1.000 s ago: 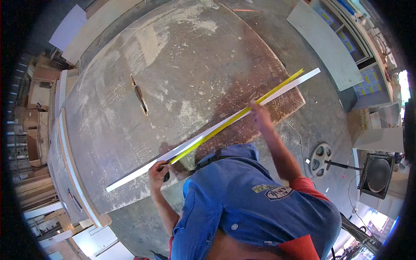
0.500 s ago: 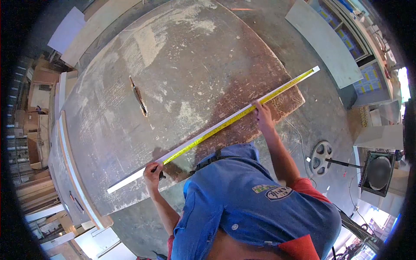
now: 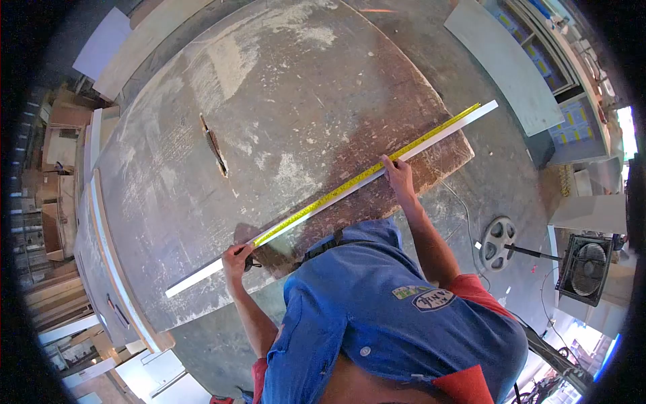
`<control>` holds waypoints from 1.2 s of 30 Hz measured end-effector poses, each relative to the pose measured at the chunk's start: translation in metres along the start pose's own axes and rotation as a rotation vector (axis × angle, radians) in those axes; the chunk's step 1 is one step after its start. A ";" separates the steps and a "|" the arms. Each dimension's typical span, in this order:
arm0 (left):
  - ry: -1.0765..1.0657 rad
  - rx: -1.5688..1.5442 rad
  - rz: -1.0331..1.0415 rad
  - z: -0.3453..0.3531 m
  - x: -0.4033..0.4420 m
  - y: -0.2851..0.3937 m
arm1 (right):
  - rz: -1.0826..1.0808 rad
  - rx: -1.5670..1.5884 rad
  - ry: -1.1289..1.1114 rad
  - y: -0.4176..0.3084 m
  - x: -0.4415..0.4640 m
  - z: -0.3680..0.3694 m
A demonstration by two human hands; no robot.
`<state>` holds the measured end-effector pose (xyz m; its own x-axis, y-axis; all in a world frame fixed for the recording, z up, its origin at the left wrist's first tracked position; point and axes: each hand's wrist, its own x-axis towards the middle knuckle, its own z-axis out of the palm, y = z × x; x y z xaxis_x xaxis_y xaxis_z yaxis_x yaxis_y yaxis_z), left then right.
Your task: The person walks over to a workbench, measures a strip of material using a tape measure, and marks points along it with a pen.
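Note:
A long white strip (image 3: 195, 280) lies slantwise over the worn tabletop, its right end sticking out past the table's corner. Along its far edge runs the yellow blade of a tape measure (image 3: 336, 193), ending a little short of the strip's right tip. My left hand (image 3: 235, 260) is closed around the tape's dark case, which shows only partly beside the fingers, over the strip's left part. Farther right, my right hand (image 3: 400, 178) pinches the blade against the strip with thumb and fingers; the exact grip is partly hidden.
A saw blade (image 3: 214, 145) pokes up through a slot in the big tabletop (image 3: 289, 87). A fan (image 3: 591, 269) and a grey wheel-shaped base (image 3: 498, 244) stand at right, with a cable on the floor. Cabinets and a pale panel (image 3: 505, 67) are upper right; boards are stacked left.
The tape blade has shifted from the near side of the white strip to its far side. Its tip has drawn back slightly from the strip's end. My right hand has moved slightly left.

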<state>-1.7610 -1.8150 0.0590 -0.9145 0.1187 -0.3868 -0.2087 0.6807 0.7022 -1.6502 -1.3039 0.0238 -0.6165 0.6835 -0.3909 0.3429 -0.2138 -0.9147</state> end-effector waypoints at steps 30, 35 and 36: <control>0.062 0.065 0.005 0.006 0.003 -0.012 | 0.023 -0.029 0.108 0.031 0.030 -0.011; 0.067 -0.087 0.060 0.002 -0.005 -0.020 | -0.213 0.071 0.412 0.009 0.092 -0.084; 0.062 -0.081 0.064 0.000 0.000 -0.033 | -0.210 0.075 0.419 0.006 0.097 -0.098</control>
<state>-1.7541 -1.8378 0.0358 -0.9461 0.1133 -0.3034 -0.1742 0.6119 0.7715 -1.6386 -1.1702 -0.0091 -0.3222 0.9368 -0.1361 0.1799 -0.0806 -0.9804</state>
